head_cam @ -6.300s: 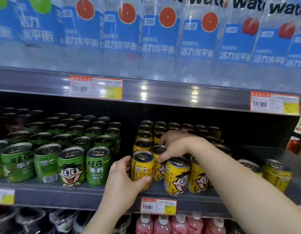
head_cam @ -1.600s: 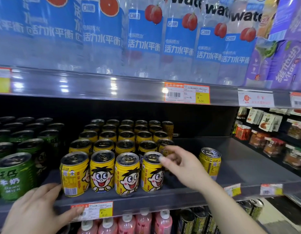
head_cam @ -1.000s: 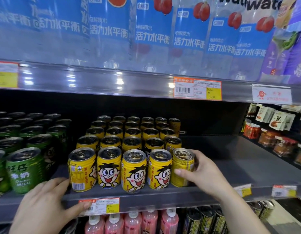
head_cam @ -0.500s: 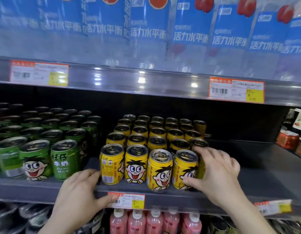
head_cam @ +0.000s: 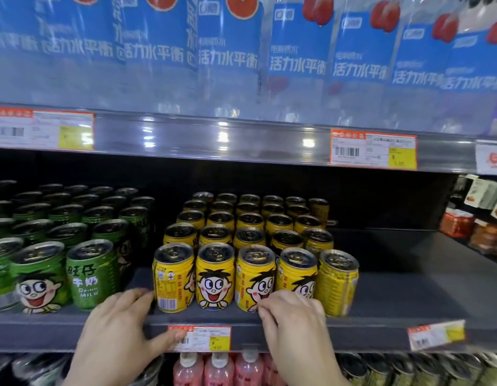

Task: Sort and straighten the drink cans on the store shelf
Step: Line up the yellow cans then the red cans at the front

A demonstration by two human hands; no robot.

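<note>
Yellow drink cans (head_cam: 212,275) stand in tidy rows on the grey shelf (head_cam: 395,321), several across the front. The rightmost front can (head_cam: 338,282) shows its text side, while its neighbours show cartoon faces. Green cans (head_cam: 91,274) fill the shelf to the left, apart from the yellow block. My left hand (head_cam: 119,330) rests on the shelf's front edge beside the leftmost yellow can, with its thumb on the price tag (head_cam: 200,337). My right hand (head_cam: 293,321) sits in front of the third and fourth yellow cans, fingers bent, fingertips at their bases, holding nothing.
Large blue-labelled water bottles (head_cam: 228,59) line the shelf above. Pink bottles (head_cam: 218,369) and dark cans (head_cam: 409,369) stand on the shelf below. Right of the yellow cans the shelf surface is bare, and packaged snacks (head_cam: 484,218) sit further right. A loose price tag (head_cam: 436,334) hangs crooked.
My right hand let go of the rightmost yellow can and dropped to the front of the row. My left hand stays at the shelf edge.
</note>
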